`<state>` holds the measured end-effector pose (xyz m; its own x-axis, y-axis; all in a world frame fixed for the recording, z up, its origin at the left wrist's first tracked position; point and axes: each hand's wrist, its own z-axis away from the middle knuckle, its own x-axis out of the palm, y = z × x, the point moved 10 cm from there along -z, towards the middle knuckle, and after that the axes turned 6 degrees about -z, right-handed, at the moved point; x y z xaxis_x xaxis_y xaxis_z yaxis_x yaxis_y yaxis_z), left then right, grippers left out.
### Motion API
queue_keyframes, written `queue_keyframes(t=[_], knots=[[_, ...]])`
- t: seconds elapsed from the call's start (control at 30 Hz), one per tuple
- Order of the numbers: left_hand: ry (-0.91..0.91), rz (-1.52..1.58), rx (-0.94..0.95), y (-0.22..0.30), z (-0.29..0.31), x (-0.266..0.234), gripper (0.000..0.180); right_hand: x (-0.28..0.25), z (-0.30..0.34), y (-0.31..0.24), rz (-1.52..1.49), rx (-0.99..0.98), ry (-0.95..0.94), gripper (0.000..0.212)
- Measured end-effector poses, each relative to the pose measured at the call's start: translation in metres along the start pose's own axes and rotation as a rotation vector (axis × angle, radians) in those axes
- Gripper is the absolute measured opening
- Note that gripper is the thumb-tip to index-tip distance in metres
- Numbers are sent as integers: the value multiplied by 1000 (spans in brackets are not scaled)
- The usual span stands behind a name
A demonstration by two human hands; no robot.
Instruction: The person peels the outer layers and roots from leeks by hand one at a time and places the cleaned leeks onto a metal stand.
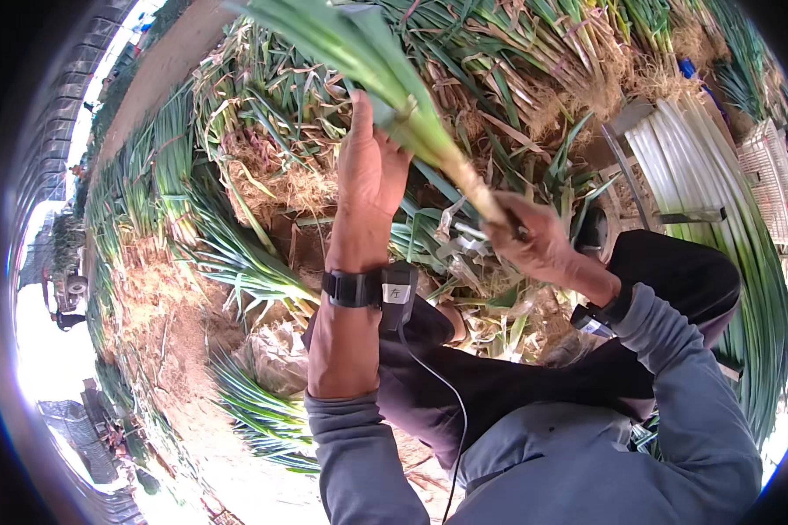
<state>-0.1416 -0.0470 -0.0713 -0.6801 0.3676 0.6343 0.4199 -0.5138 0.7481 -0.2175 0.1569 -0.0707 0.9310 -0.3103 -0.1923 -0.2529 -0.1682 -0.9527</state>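
Observation:
A long leek [411,112] slants across the upper middle, its green leaves toward the top left and its pale root end toward the right. My right hand [534,241] is closed round that root end. My left hand [372,171] is raised beside the leek's lower leaves, thumb pointing up and apart from the stalk. The left fingers are partly hidden behind the leaves, and the hand looks open. Beneath the leek, loose green leaves and peeled scraps [499,328] lie around a foot.
Cleaned white leeks [683,153] lie stacked on a rack at the right, next to a plastic crate [769,179]. Heaps of unpeeled leeks with roots [569,52] fill the far side. More leek bundles [162,149] stand at the left, near a plastic bag [280,359].

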Motion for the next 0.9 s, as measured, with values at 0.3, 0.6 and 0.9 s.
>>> queue_keyframes(t=[0.3,0.6,0.9], knots=[[-19,-23,265,33,22,17,33,20,-101,-46,-172,-164,76,42],[-167,-22,336,60,28,27,39,23,-134,-63,-381,-76,-37,29],[-146,80,344,56,15,15,26,42,-111,-105,297,-360,-70,21]])
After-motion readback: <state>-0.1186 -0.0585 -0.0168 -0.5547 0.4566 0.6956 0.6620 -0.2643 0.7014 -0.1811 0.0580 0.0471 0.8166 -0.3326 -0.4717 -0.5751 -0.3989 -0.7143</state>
